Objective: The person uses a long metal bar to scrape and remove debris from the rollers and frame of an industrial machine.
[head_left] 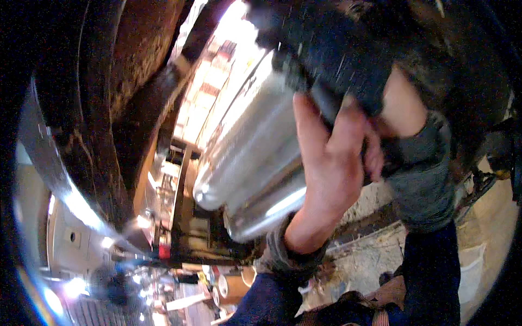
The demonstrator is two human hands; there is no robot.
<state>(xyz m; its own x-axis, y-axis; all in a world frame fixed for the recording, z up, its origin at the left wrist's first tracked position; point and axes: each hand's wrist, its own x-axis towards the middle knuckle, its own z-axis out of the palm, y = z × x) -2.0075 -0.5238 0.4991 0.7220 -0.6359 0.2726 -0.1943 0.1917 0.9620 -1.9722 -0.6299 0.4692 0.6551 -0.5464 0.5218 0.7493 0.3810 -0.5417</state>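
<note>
My left hand (331, 157) reaches up in the middle of the view, a finger and thumb on either side of a dark cylindrical piece (326, 100). What that piece belongs to is too dark and blurred to tell. Beside the hand, on its left, a long silver metal casing (255, 130) with rounded ribs slants across. Farther right, my right hand (403, 103) is raised against a dark, dirty underside part (342, 49); its fingers are hidden there. Both arms wear grey cuffs and dark blue sleeves.
A rusty brown beam (136, 60) and a curved metal edge (76, 195) run along the left. Below are a pale, stained floor (353, 277) and brown rolls or cylindrical containers (231, 288). Bright lights and a cluttered workshop show at the lower left.
</note>
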